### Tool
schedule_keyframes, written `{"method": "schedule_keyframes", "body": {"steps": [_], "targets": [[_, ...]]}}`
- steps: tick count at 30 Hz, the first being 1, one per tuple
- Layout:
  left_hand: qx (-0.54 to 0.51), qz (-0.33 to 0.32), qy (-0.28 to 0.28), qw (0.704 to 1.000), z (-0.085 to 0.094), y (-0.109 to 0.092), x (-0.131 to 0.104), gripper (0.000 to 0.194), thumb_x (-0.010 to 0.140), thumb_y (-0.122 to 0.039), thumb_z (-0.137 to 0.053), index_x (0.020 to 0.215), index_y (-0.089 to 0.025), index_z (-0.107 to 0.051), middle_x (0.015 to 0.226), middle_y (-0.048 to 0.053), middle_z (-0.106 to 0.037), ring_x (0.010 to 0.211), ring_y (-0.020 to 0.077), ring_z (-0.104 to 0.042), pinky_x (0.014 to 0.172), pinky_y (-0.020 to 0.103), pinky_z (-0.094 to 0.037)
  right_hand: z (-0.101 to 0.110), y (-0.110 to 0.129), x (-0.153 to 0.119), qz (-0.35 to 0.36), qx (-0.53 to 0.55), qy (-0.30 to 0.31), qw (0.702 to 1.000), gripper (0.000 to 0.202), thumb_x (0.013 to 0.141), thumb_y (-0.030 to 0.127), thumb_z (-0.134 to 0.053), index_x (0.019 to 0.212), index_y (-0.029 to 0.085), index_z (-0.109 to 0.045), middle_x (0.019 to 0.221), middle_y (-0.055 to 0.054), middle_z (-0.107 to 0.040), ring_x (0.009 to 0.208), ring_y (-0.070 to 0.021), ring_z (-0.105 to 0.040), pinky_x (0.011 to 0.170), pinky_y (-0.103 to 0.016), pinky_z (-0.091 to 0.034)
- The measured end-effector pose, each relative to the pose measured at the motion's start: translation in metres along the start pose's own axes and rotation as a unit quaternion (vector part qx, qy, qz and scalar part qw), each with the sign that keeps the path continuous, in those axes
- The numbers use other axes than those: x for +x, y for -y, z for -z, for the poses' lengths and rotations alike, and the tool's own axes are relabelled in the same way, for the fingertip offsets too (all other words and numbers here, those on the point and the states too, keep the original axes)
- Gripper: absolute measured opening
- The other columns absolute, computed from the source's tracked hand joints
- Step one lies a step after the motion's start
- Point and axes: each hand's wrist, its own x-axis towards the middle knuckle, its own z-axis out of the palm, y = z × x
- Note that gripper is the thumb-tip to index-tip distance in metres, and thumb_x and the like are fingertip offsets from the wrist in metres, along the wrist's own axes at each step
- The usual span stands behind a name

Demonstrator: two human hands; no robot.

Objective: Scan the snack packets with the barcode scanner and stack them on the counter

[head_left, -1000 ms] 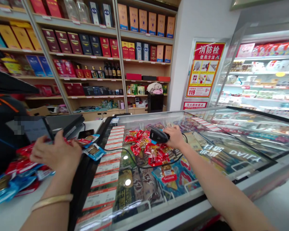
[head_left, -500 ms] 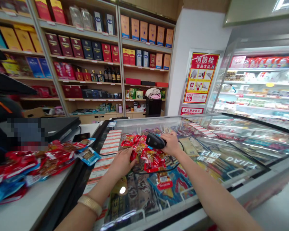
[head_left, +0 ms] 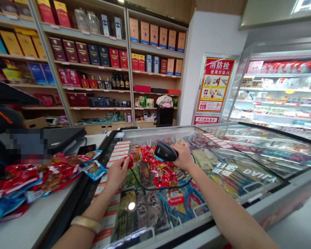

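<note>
My right hand [head_left: 183, 154] is wrapped round the handle of a black barcode scanner [head_left: 166, 151], its head tilted to the left over the freezer's glass top. Below and beside the scanner lies a loose pile of small red snack packets [head_left: 162, 173]. To the left of that pile, my left hand [head_left: 119, 172] pinches a red snack packet [head_left: 129, 162], mostly hidden by the fingers. The scanner's black cable [head_left: 155, 188] loops across the glass between my two forearms. One red-edged packet [head_left: 175, 194] lies nearest to me, apart from the scanner.
On the white counter [head_left: 54, 211] at left are a heap of red and blue snack packets [head_left: 52, 173] and a dark phone [head_left: 86, 149]. The chest freezer [head_left: 268, 193] runs right. Shelves of boxed bottles [head_left: 98, 55] stand behind; a lit display fridge [head_left: 282, 90] is at right.
My left hand has moved left, away from the pile, with a red snack packet in its fingers. The scanner has shifted slightly left in my right hand.
</note>
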Motion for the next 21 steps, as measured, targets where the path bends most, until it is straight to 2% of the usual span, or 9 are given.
{"method": "schedule_keyframes", "body": {"steps": [4,7,9,17,21], "targets": [[-0.136,0.064,-0.037,0.988,0.005,0.009,0.002,0.044,0.081,-0.063,-0.054,0.064,-0.023,-0.06,0.055,0.001,-0.061,0.05,0.0198,-0.058,0.049,0.029,-0.046,0.002,0.008,0.001,0.036,0.01,0.028,0.999,0.028,0.07,0.032,-0.067,0.096,0.022,-0.07,0.087,-0.004,-0.074,0.085,-0.022,-0.064,0.086,-0.037,-0.027],[-0.238,0.112,-0.028,0.964,0.005,0.007,0.001,0.045,0.075,-0.066,-0.063,0.076,-0.021,-0.065,0.065,0.002,-0.065,0.052,0.0202,-0.062,0.048,0.031,-0.052,0.003,0.014,0.001,0.06,0.029,0.039,0.997,0.029,0.069,0.031,-0.067,0.096,0.023,-0.071,0.088,-0.005,-0.075,0.083,-0.022,-0.064,0.087,-0.039,-0.027],[-0.279,0.12,-0.022,0.953,0.004,0.003,0.0,0.047,0.072,-0.067,-0.066,0.08,-0.02,-0.065,0.072,0.004,-0.068,0.056,0.0214,-0.066,0.052,0.034,-0.057,0.004,0.018,0.002,0.066,0.041,0.043,0.996,0.029,0.068,0.03,-0.067,0.096,0.023,-0.071,0.091,-0.005,-0.077,0.085,-0.022,-0.064,0.088,-0.039,-0.027],[-0.306,0.118,-0.002,0.945,0.003,-0.004,0.0,0.049,0.065,-0.068,-0.071,0.077,-0.021,-0.065,0.072,0.005,-0.07,0.061,0.0238,-0.068,0.056,0.036,-0.06,0.008,0.026,0.002,0.072,0.044,0.055,0.995,0.025,0.073,0.031,-0.066,0.096,0.023,-0.07,0.096,-0.005,-0.077,0.09,-0.0218,-0.067,0.089,-0.039,-0.026],[-0.299,0.12,0.002,0.947,0.004,-0.006,-0.001,0.049,0.066,-0.068,-0.07,0.075,-0.02,-0.064,0.073,0.004,-0.069,0.065,0.0238,-0.069,0.056,0.036,-0.06,0.009,0.026,0.003,0.09,0.032,0.067,0.993,0.028,0.072,0.029,-0.067,0.099,0.023,-0.07,0.101,-0.004,-0.078,0.092,-0.0217,-0.068,0.09,-0.039,-0.025]]}}
